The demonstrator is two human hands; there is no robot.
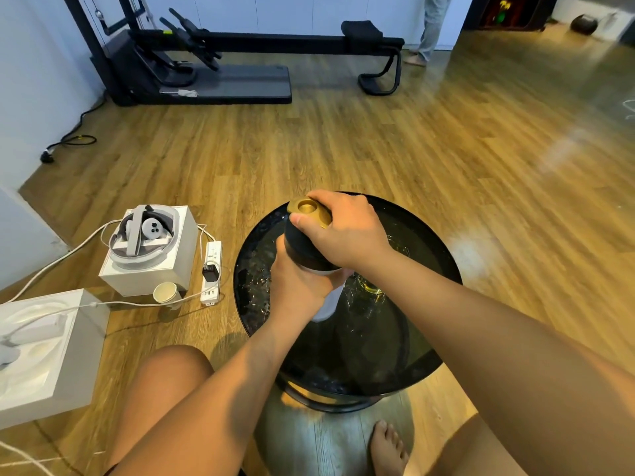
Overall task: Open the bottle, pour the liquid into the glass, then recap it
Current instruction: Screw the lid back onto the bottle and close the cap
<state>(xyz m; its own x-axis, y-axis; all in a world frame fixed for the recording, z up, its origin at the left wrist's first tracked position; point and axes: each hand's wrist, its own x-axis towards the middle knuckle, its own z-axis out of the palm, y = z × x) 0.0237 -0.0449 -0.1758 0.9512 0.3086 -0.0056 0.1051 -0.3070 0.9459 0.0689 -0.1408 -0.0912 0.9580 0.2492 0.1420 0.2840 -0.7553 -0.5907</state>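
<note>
A bottle (328, 305) with a white body and a wide black lid stands over the round black glass table (426, 242). My left hand (297, 283) is wrapped around its body. My right hand (347, 230) grips the top, thumb and fingers around the gold cap (311, 211) on the black lid. A clear glass (372, 286) with a little yellowish liquid sits on the table just right of the bottle, partly hidden by my right forearm.
Left of the table, on the wooden floor, are two white boxes (147, 262) holding headsets, a paper cup (166, 293), a power strip (211, 273) and white cables. A black exercise machine (223, 63) stands at the back. A person's legs (427, 29) show far behind.
</note>
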